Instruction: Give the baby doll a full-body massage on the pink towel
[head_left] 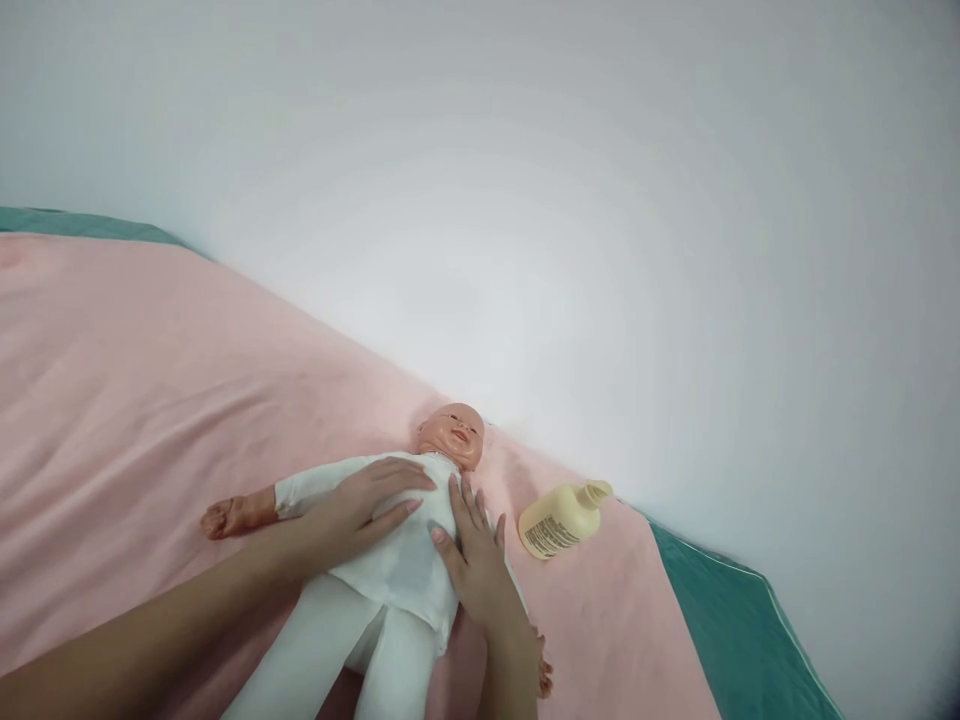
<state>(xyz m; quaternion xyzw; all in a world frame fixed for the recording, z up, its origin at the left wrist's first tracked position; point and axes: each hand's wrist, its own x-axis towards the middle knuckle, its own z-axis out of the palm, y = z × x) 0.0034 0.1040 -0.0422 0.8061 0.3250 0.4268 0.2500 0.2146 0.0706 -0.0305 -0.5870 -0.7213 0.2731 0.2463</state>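
A baby doll (409, 570) in a white top and white trousers lies on its back, its bare head towards the wall. Flat on the left side of its chest rests my left hand (371, 505), fingers stretched out. My right hand (476, 560) lies along the other side of the chest with its fingers spread, close to the doll's shoulder. Neither hand grips anything. One doll arm reaches out to the left; the other is partly hidden behind my right forearm, with its small hand showing beside my wrist.
A pale yellow pump bottle (559, 520) with a printed label stands right of the doll. Under both is a wrinkled pink sheet (150, 400), over a green cover (739, 610) that shows at the edges. A plain white wall (525, 200) rises directly behind.
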